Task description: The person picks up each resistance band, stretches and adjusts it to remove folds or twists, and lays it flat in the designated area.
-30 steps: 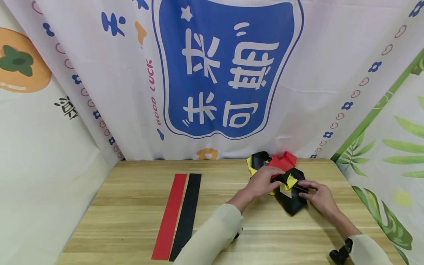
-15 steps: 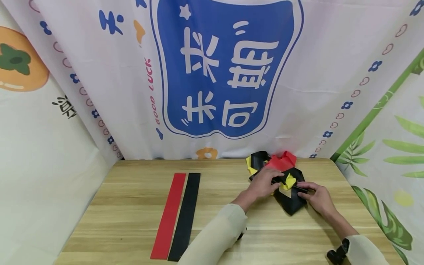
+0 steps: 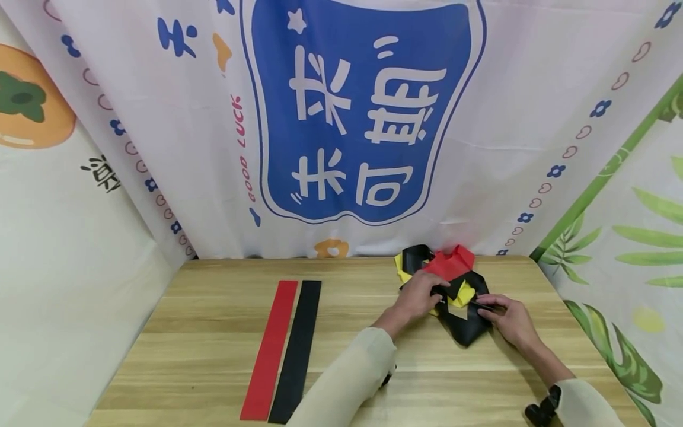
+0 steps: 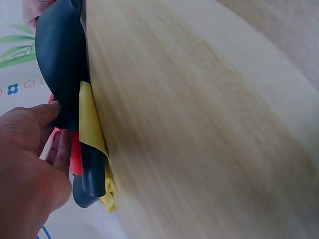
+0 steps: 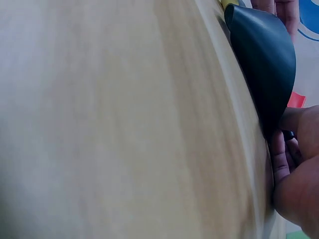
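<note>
A loosely looped black band (image 3: 463, 329) of smooth, flexible sheet lies at the table's back right, with a crumpled yellow band (image 3: 463, 293) showing in its opening. My left hand (image 3: 421, 296) pinches the loop's left side between thumb and fingers; the left wrist view shows the thumb on the black band (image 4: 62, 59). On the other side, my right hand (image 3: 513, 320) pinches the loop's right edge, where the black band (image 5: 264, 64) narrows into the fingers in the right wrist view. Behind the loop sits a folded red band (image 3: 452, 261), beside another black band (image 3: 415, 258) with yellow at its edge.
A flat red strip (image 3: 269, 350) and a flat black strip (image 3: 296, 350) lie side by side on the left half of the wooden table (image 3: 176, 356). A printed white curtain (image 3: 213, 178) hangs right behind the table's back edge.
Both hands stay on the black loop with only slight finger shifts. The black flap by the left fingers shows a little more now. The flat strips have not moved.
</note>
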A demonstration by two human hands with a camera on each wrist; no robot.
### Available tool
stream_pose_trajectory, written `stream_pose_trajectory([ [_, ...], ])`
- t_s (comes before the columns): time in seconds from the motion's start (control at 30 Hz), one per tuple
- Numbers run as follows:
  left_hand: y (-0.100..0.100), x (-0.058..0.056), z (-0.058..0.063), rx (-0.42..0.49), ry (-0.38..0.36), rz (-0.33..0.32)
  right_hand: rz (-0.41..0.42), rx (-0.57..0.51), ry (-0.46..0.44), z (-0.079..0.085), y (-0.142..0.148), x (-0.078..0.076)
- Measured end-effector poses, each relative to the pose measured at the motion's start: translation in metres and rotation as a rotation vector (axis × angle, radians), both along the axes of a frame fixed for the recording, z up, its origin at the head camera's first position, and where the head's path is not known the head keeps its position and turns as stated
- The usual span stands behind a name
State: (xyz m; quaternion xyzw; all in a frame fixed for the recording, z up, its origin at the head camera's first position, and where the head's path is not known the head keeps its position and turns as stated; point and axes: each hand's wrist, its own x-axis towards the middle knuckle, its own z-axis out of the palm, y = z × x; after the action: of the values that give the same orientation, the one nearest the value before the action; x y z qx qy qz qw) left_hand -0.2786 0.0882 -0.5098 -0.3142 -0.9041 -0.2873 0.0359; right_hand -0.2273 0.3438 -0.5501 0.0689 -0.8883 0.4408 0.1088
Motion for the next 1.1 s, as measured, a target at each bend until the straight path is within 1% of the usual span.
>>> stream_pose_trajectory([
  [0.07, -0.001, 0.001, 0.000, -0.002, 0.014, 0.007, -0.004, 0.010, -0.001, 0.000, 0.000, 0.001],
  [0.17, -0.001, 0.002, 0.001, -0.010, 0.025, 0.036, -0.008, 0.021, -0.006, -0.001, 0.000, 0.001],
  [0.4, 0.001, 0.001, -0.002, -0.025, 0.055, 0.104, 0.001, 0.007, -0.018, -0.003, -0.001, 0.002],
  [0.57, 0.000, 0.001, -0.001, -0.009, 0.042, 0.137, -0.003, 0.017, -0.020, -0.003, -0.002, 0.002],
  [0.77, -0.001, 0.001, 0.000, 0.040, 0.001, 0.148, -0.006, -0.008, -0.011, -0.001, -0.002, 0.002],
  [0.83, -0.002, 0.001, 0.000, 0.051, -0.001, 0.147, -0.009, -0.021, -0.017, -0.002, -0.002, 0.002],
  [1.1, -0.010, 0.000, 0.002, 0.098, 0.001, 0.156, -0.076, -0.016, -0.109, -0.001, 0.001, 0.004],
])
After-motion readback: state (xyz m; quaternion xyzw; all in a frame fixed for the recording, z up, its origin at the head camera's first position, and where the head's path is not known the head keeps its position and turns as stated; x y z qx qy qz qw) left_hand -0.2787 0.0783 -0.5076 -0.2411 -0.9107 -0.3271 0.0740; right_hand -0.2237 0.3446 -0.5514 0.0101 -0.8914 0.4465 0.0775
